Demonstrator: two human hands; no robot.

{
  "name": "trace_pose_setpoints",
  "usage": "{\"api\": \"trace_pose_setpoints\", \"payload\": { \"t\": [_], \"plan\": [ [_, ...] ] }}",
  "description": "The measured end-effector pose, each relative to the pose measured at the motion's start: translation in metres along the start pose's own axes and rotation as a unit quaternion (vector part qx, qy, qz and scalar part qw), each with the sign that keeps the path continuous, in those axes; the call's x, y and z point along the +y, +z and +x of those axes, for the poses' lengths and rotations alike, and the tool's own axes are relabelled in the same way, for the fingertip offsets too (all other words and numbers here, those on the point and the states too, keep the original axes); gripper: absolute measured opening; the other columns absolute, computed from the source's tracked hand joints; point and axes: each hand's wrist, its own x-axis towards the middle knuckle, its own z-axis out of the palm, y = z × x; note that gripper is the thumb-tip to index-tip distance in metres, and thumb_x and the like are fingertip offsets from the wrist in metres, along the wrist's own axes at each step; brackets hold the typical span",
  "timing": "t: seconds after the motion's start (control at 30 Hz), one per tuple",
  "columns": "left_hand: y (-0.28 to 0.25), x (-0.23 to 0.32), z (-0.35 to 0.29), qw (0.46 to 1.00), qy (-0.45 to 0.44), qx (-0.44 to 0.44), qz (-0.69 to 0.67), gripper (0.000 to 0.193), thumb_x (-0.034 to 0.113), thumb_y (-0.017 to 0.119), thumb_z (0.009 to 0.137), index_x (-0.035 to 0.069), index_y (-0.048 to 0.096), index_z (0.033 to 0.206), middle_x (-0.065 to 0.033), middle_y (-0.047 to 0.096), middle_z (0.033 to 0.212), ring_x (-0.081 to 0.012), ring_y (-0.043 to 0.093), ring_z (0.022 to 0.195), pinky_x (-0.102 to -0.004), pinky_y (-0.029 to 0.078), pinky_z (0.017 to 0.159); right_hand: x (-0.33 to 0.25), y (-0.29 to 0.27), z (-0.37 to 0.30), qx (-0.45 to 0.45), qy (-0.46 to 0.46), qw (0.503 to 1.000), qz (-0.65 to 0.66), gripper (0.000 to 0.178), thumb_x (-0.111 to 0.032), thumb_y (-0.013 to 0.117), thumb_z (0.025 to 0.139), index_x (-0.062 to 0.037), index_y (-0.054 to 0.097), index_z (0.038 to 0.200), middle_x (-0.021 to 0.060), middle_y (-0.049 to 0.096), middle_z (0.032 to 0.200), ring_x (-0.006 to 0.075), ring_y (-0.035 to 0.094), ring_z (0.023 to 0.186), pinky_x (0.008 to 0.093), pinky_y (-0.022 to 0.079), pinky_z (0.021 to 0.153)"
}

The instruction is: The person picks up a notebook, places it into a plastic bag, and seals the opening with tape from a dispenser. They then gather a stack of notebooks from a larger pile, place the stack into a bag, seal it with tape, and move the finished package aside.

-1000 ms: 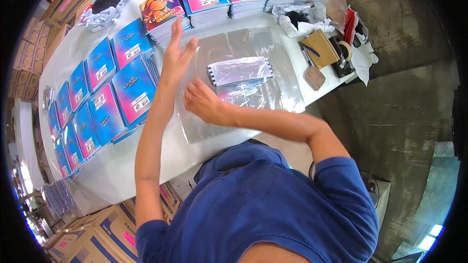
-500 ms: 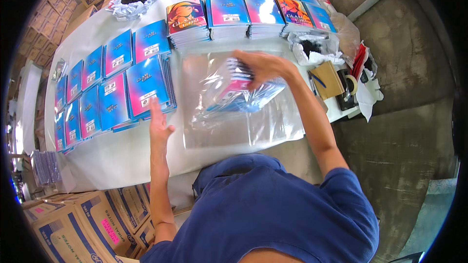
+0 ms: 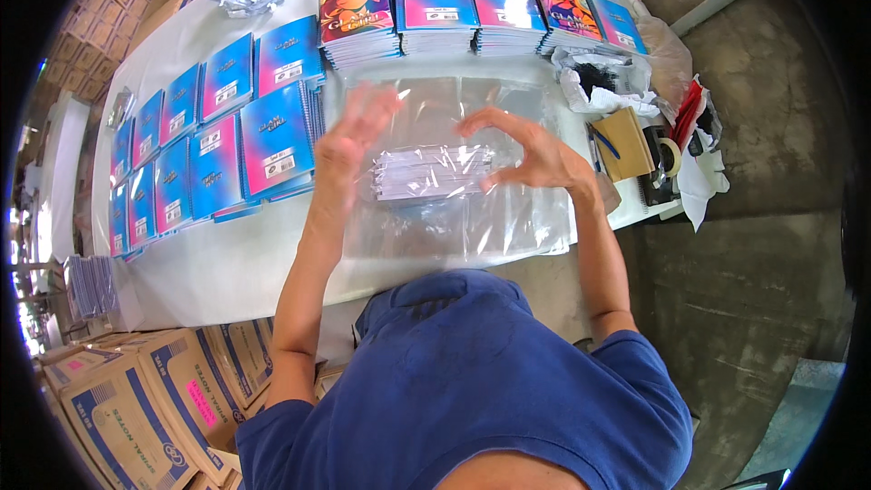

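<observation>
Beside the plastic-wrapped bundle (image 3: 425, 178), the left hand (image 3: 349, 139) and right hand (image 3: 546, 158) are both spread

Spiral-notebook bundle (image 3: 431, 172): enclosed in clear plastic film (image 3: 434, 187), wrinkled and glossy; white page edges face up; long side runs left to right. Bundle rests on clear plastic sheets (image 3: 522, 229), spread flat, creased, extending past it at left, right, near and far.
</observation>
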Motion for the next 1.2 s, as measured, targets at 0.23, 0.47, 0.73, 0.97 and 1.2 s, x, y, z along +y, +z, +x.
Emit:
{"api": "trace_pose_setpoints", "payload": {
  "t": [0.23,0.47,0.73,0.97,1.2],
  "plan": [
    [-0.035,-0.068,-0.046,0.995,-0.064,0.081,-0.016,0.106,0.081,0.045,0.071,0.013,0.022,0.149,-0.0070,0.013,0.156,-0.0300,0.012,0.144,-0.0460,0.015,0.115,-0.073,0.005,0.032,0.256,-0.130,0.931,-0.223,0.021,0.001,0.068,0.077,-0.0038,0.062,0.097,0.0116,0.066,0.084,0.0247,0.065,0.077,0.0307,0.052,0.072],
    [-0.004,-0.091,-0.077,0.987,0.015,0.126,-0.100,0.087,0.047,0.071,0.076,0.008,0.034,0.144,-0.0111,0.019,0.155,-0.0306,0.020,0.141,-0.0447,0.023,0.113,-0.052,0.044,0.064,0.215,-0.052,0.926,-0.306,0.024,-0.006,0.063,0.080,-0.0069,0.055,0.102,0.0122,0.064,0.094,0.0315,0.062,0.084,0.0385,0.050,0.069],
    [0.000,-0.087,-0.086,0.983,0.021,0.144,-0.115,0.063,0.002,0.078,0.069,0.007,0.056,0.128,-0.0146,0.023,0.153,-0.0307,0.027,0.139,-0.0436,0.028,0.111,-0.059,0.104,0.027,0.072,-0.121,0.920,-0.366,0.030,-0.008,0.062,0.083,-0.0042,0.050,0.110,0.0145,0.065,0.081,0.0311,0.065,0.079,0.0394,0.049,0.071],
    [-0.027,-0.040,-0.061,0.955,0.016,-0.002,0.295,0.063,0.006,0.081,0.063,0.019,0.063,0.122,-0.0104,0.030,0.151,-0.0255,0.039,0.134,-0.0345,0.040,0.103,-0.070,0.067,0.017,0.043,0.074,0.963,-0.255,0.031,-0.007,0.061,0.083,-0.0072,0.049,0.112,0.0111,0.063,0.066,0.0312,0.064,0.066,0.0396,0.048,0.058],
    [-0.028,-0.026,-0.053,0.955,0.023,0.015,0.296,0.065,0.011,0.083,0.061,0.018,0.063,0.122,-0.0095,0.031,0.151,-0.0266,0.041,0.133,-0.0351,0.039,0.104,-0.075,0.039,0.038,0.119,-0.095,0.902,-0.404,0.031,-0.005,0.064,0.078,-0.0111,0.058,0.108,0.0100,0.063,0.098,0.0284,0.059,0.101,0.0462,0.042,0.090]
  ]
}}
